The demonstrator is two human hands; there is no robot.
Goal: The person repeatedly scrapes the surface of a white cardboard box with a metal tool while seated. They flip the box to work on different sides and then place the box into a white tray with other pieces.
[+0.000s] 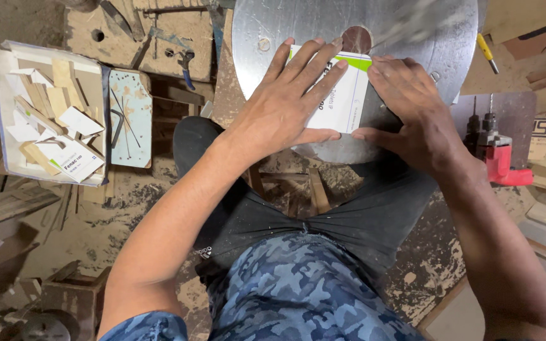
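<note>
White card with green corner (342, 95): flat on round metal disc (424, 38), pinned under both hands, lying just below the disc's centre hole. Left hand (285, 107): palm down, fingers spread flat across card's left half, pressing rather than grasping; no closed grip. Right hand (412, 113): fingers flat along card's right edge, thumb at lower corner, likewise open and bearing down (presumably to keep card from shifting on the smooth metal). Disc apparently blurred at upper right; whether turning, cannot tell. Red power drill (500, 158) to the right, well apart. Tray of wood and card offcuts (52, 113) at far left, with pale blue board (131, 120) just beside it. Sawdust-strewn floor (96, 215) below.
</note>
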